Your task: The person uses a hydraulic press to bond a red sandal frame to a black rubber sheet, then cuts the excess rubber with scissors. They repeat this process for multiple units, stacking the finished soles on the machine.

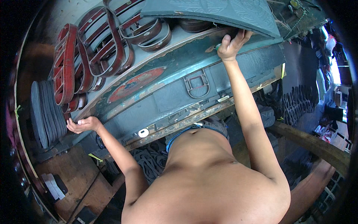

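Observation:
My left hand (82,125) is at the left end of a green press beam (175,56), beside a stack of grey sole-shaped pieces (48,114). Its fingers stretch leftward, slightly bent, and no held thing shows. At the beam's right part, my right hand (233,44) has its fingers up and thumb apart, beside a small green part on the beam. The fingertips reach the lower edge of a grey embossed sheet (223,11) on top. A metal cutting die (197,84) lies on the grey sheet (164,99) in front of me.
Several red sole-shaped cutting dies (65,63) stand on the beam's top. Cut-out scraps and a white oval thing (143,133) lie along the near edge. A wooden board (71,179) is at lower left; a dark cut-out sheet (298,104) hangs at right.

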Demonstrator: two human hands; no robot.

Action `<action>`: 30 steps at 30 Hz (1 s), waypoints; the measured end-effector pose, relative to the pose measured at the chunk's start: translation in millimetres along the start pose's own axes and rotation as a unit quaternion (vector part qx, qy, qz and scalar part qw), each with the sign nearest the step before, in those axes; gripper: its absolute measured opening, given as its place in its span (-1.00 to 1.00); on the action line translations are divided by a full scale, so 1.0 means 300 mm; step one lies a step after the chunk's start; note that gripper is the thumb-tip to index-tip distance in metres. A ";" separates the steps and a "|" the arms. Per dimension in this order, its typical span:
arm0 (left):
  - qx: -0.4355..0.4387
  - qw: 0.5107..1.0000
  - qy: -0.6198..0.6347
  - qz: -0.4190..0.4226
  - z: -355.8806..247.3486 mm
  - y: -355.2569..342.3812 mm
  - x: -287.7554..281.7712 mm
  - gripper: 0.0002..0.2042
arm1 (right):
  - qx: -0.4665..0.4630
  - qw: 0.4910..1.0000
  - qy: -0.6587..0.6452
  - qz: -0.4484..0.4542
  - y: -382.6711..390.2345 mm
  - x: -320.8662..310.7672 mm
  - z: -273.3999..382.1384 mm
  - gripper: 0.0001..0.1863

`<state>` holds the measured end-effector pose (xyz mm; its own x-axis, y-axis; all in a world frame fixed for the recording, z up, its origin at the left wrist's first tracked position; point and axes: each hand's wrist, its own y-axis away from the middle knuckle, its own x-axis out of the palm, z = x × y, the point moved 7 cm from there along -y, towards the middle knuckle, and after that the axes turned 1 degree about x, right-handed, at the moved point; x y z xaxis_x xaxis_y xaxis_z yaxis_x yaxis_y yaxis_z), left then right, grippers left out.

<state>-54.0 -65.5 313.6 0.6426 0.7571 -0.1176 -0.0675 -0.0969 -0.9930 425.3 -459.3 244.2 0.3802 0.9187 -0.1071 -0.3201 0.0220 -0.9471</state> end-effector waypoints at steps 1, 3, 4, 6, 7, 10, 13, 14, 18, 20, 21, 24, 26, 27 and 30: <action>-0.003 1.000 0.006 0.002 0.003 0.000 0.000 -0.52 | -0.001 1.000 0.005 0.001 0.002 0.000 0.000 -0.20; 0.000 1.000 0.012 -0.006 0.003 0.001 -0.004 -0.52 | 0.004 1.000 -0.008 -0.006 0.007 -0.006 -0.003 -0.20; -0.006 1.000 0.017 -0.009 0.007 0.003 -0.004 -0.52 | 0.007 1.000 -0.020 -0.010 0.009 -0.008 -0.005 -0.20; 0.006 1.000 0.012 -0.009 0.003 0.003 -0.004 -0.51 | 0.014 1.000 -0.014 -0.003 0.013 -0.009 -0.007 -0.19; 0.004 1.000 0.010 -0.008 0.005 0.004 -0.004 -0.50 | 0.018 1.000 -0.020 -0.004 0.015 -0.011 -0.008 -0.19; 0.005 1.000 0.010 -0.009 0.007 0.003 -0.003 -0.51 | 0.020 1.000 -0.019 -0.005 0.019 -0.012 -0.008 -0.18; 0.006 1.000 0.014 -0.015 0.004 0.000 -0.002 -0.53 | 0.023 0.999 -0.032 -0.001 0.028 -0.015 -0.010 -0.17; 0.012 1.000 0.016 -0.018 0.001 0.000 -0.001 -0.54 | 0.024 0.999 -0.036 -0.001 0.032 -0.016 -0.013 -0.17; 0.026 0.999 0.016 -0.021 -0.007 -0.003 0.002 -0.55 | 0.032 0.999 -0.020 0.024 0.052 -0.020 -0.023 -0.15; 0.023 0.999 0.015 -0.020 -0.004 -0.002 0.001 -0.55 | 0.027 0.999 0.002 0.022 0.059 -0.026 -0.024 -0.14; 0.025 0.999 0.010 -0.017 -0.004 -0.002 0.001 -0.54 | 0.029 0.999 -0.006 0.024 0.062 -0.027 -0.025 -0.15; 0.019 0.999 0.021 -0.028 0.003 0.001 -0.005 -0.50 | 0.038 0.999 -0.028 0.026 0.063 -0.030 -0.029 -0.16; 0.026 0.999 0.020 -0.035 0.002 0.002 -0.007 -0.49 | 0.040 0.998 -0.036 0.021 0.061 -0.032 -0.027 -0.17; 0.016 0.999 0.021 -0.037 0.008 0.000 -0.007 -0.48 | 0.037 0.999 -0.027 0.020 0.060 -0.033 -0.023 -0.18; 0.005 0.999 0.018 -0.030 0.019 -0.013 -0.013 -0.50 | 0.037 0.999 -0.009 0.020 0.056 -0.037 -0.011 -0.22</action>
<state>-60.6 -64.4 317.7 0.6723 0.7380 -0.0571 -0.0357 -0.0448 -0.9984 418.5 -470.3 228.5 0.3499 0.9267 -0.1372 -0.3984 0.0146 -0.9171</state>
